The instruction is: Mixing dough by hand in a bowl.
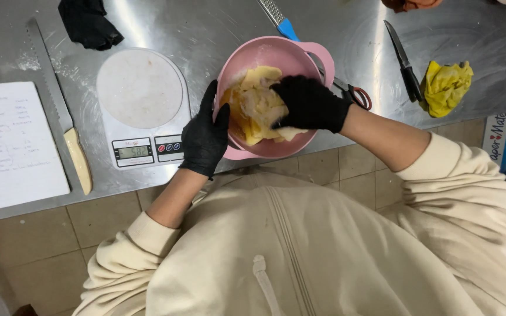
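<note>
Left grip [205,136] clamps pink bowl [276,52] rim; right hand [308,104] seemingly presses dough [253,105], spout [323,55] pointing away.

Pink bowl [317,55], pale yellow dough [256,102], black gloves, white scale [142,105], yellow cloth [446,86], blue-handled grater [279,20]

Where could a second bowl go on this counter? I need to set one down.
Bare steel lies between the pink bowl and the black-handled knife, and behind the scale beside the black cloth. It is crowded around the scale, bread knife and paper sheet.
</note>
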